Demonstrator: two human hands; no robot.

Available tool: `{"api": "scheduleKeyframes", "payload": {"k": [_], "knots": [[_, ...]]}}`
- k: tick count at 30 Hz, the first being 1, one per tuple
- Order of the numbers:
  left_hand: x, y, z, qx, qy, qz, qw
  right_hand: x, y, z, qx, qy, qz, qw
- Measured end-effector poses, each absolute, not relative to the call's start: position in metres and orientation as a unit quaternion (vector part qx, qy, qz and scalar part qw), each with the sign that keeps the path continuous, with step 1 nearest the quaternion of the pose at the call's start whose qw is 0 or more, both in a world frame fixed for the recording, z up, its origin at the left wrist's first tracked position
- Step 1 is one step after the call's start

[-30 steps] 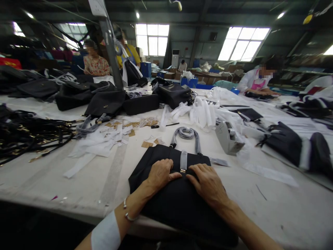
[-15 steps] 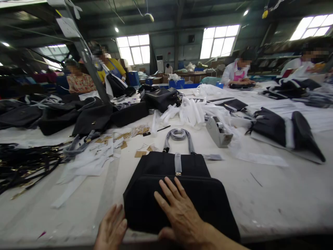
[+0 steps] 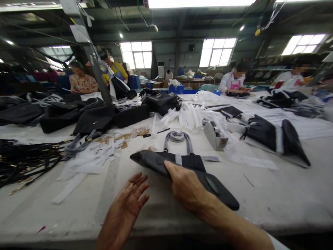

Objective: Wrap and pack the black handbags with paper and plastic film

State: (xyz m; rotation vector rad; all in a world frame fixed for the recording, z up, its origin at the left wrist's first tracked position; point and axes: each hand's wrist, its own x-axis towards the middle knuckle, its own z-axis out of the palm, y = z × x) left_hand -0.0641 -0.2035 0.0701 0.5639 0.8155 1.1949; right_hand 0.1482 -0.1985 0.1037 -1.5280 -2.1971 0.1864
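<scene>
A black handbag point(image 3: 153, 162) lies on the white table in front of me, its near part tipped up off the surface. My right hand point(image 3: 186, 185) grips the bag's near edge, fingers curled round it and partly hidden. Just left of the bag, my left hand point(image 3: 130, 198) is raised with its fingers apart, palm turned toward the bag and holding nothing. The bag's wrapped handles point(image 3: 177, 136) lie looped on the table beyond it. A pale wrapped strap point(image 3: 178, 159) shows on the bag's far part.
A grey tape dispenser point(image 3: 215, 136) stands beyond the bag to the right. Black straps point(image 3: 31, 159) and paper scraps point(image 3: 88, 163) lie at left. More black bags point(image 3: 95, 119) are piled behind them. Another bag point(image 3: 262, 135) lies at right. Several people work across the table.
My right hand has gone from lying flat on the bag to gripping its edge, and the bag's near part has been lifted. My left hand has moved up and right, away from the bag's side.
</scene>
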Motion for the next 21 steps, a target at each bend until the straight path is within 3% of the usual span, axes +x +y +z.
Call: {"api": "scheduleKeyframes", "payload": {"k": [6,10,13,17,21], "knots": [[-0.028,-0.212,0.036,0.344,0.398,0.433,0.733,0.228,-0.155,0.179,-0.664,-0.587,0.157,0.435],[-0.016,-0.220,0.017,0.312,0.370,0.406,0.776,0.258,-0.150,0.191,-0.568,-0.334,0.346,0.668],[-0.012,-0.218,0.020,0.312,0.334,0.397,0.796,0.254,-0.159,0.169,-0.488,-0.167,0.379,0.768],[-0.015,-0.200,0.038,0.320,0.303,0.441,0.782,0.232,-0.190,0.096,-0.475,-0.092,0.422,0.767],[-0.036,-0.179,0.034,0.322,0.393,0.489,0.709,0.199,-0.246,0.013,-0.501,-0.124,0.549,0.658]]}}
